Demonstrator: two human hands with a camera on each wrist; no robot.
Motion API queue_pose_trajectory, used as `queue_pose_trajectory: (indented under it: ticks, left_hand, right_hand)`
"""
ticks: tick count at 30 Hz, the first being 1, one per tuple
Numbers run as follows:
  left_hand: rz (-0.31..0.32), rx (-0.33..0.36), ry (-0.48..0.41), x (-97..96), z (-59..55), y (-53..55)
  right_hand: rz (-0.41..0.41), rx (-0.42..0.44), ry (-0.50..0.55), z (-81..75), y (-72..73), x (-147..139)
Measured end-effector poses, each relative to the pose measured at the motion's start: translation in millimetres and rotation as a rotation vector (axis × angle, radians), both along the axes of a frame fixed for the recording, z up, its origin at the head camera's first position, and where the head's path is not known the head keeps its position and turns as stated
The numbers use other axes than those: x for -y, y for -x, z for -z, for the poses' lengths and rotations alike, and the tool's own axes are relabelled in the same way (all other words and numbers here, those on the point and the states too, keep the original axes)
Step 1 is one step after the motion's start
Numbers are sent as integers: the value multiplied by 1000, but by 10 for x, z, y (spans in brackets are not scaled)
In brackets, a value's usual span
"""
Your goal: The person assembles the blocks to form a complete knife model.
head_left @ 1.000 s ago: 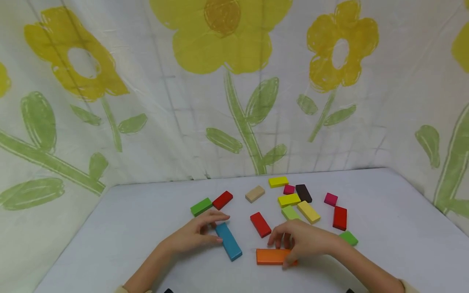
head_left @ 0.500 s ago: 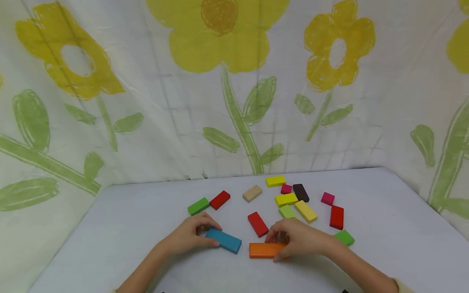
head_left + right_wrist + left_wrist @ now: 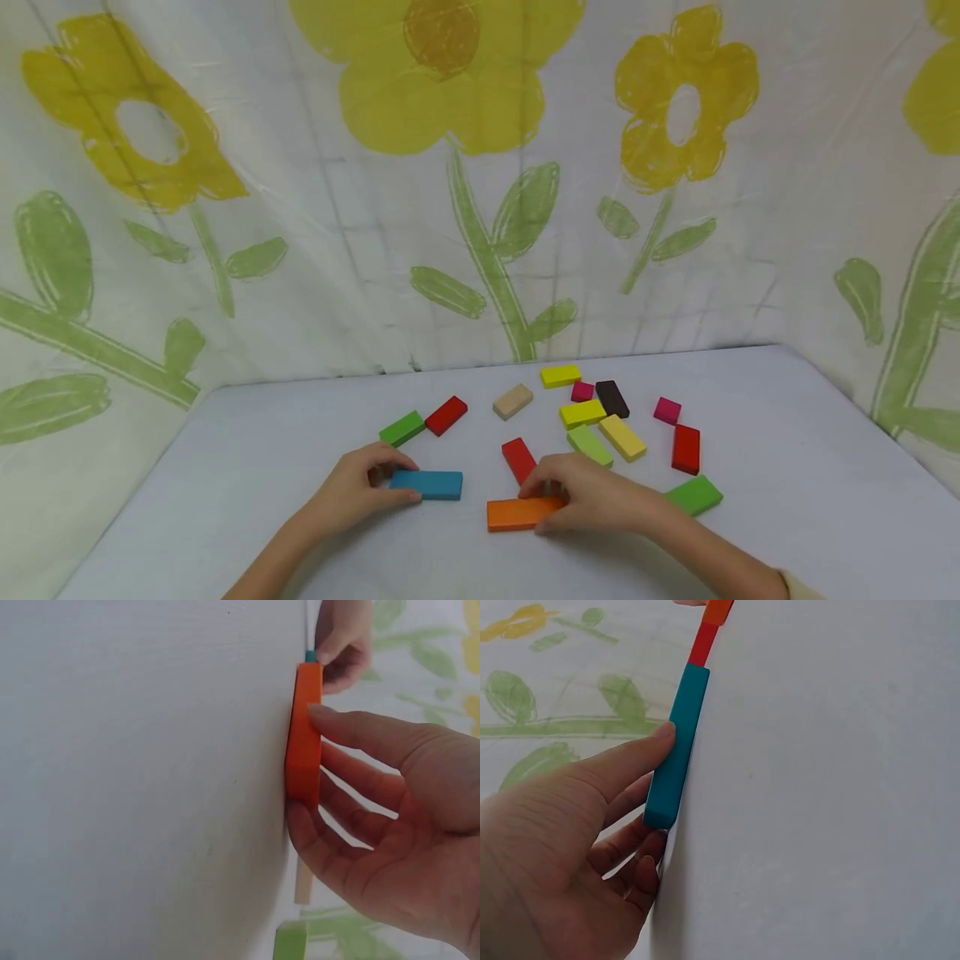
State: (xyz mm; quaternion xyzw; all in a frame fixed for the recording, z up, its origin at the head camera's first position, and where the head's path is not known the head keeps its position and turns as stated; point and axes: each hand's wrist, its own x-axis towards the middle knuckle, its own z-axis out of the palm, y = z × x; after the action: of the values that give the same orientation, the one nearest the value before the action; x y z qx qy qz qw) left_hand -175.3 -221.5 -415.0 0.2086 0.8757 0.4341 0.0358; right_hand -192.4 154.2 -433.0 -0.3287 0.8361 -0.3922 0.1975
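Observation:
A blue rectangular block [image 3: 435, 486] lies flat on the white table, its long side running left to right. My left hand [image 3: 352, 492] grips its left end, thumb on the near side and fingers on the far side. To the right, and slightly nearer me, is an orange block [image 3: 513, 515], held at its right end between thumb and fingers of my right hand [image 3: 592, 496]. A gap separates the two blocks. Behind the orange one lies a red block [image 3: 519, 460], partly covered by the right fingers. The left wrist view shows the thumb against the blue block's [image 3: 681, 750] side.
Behind my left hand lie a green block [image 3: 402, 427] and another red block [image 3: 446, 415]. A tan block [image 3: 513, 402], a dark brown block [image 3: 612, 398] and several yellow and pink ones are scattered farther back. A light green block [image 3: 695, 495] sits beside my right forearm.
My left hand has taken hold of the blue block, turned it from slanting to sideways and shifted it left. My right hand has slid the orange block left. The head view has shifted slightly.

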Motion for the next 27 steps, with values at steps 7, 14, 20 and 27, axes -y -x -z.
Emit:
queue_pose_trajectory:
  ticks: [7,14,20,27]
  left_hand:
    - [-67,34,-17,29,23,-16]
    - [-166,43,-39,-12,39,-37]
    - [-215,11,-57,-36,44,-35]
    - [-266,-4,-53,-65,93,-15]
  right_hand:
    - [32,-12,-30,-300,-68,178]
    - [74,-29,-24,-428,19,314]
    - [127,-27,-42,-447,171,390]
    - [155,-53,-45,-441,289,423]
